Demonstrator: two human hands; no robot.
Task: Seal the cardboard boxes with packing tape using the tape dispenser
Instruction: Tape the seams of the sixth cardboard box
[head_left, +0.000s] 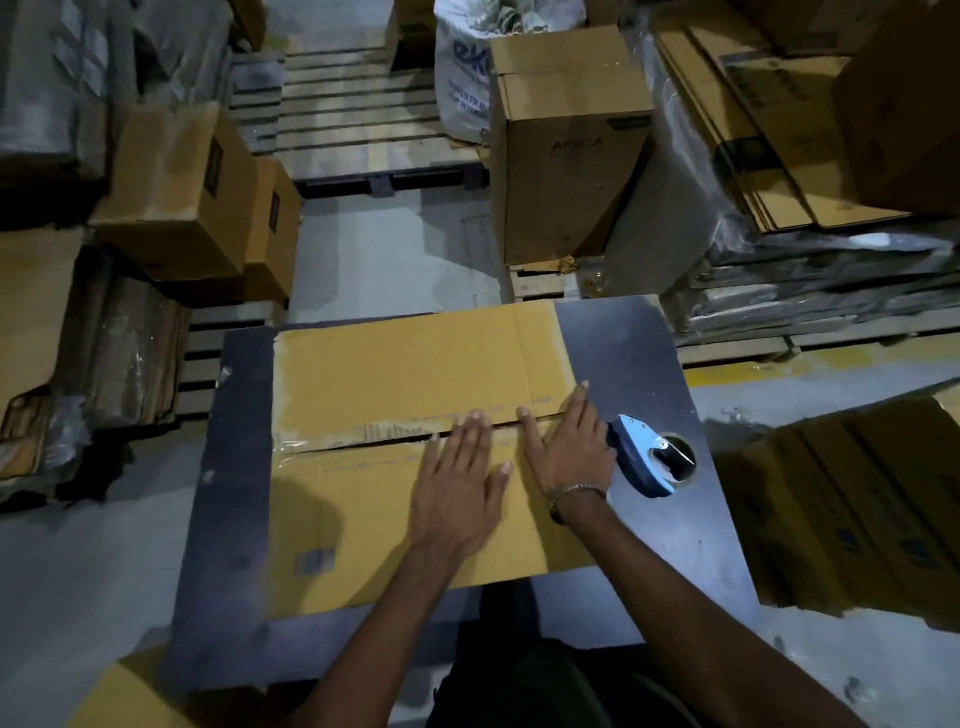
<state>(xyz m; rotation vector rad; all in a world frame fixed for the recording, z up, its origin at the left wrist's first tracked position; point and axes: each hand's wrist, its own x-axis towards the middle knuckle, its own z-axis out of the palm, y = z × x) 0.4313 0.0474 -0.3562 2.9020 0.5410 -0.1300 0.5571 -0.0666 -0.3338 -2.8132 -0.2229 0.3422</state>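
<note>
1. Neither hand is gripping anything: the left hand (457, 486) and the right hand (563, 449) are both lying flat, fingers straight, pressing down on the cardboard box (395, 395).
2. That box is sitting on the dark table (628, 343), with its centre seam (395, 434) running left to right under the fingertips; the flaps are gaping slightly toward the left.
3. Clear packing tape (291, 447) is showing at the left end of the seam, though how far it is running along is hard to tell.
4. Judging from this, the step in hand is closing and flattening the flaps, so the palms should be pushing both edges together until the gap is shut.
5. Keeping one hand down on the seam while the other is reaching would stop the flaps springing apart.
6. Waiting just beside the right wrist, the blue tape dispenser (641, 452) is lying untouched on the table.
</note>
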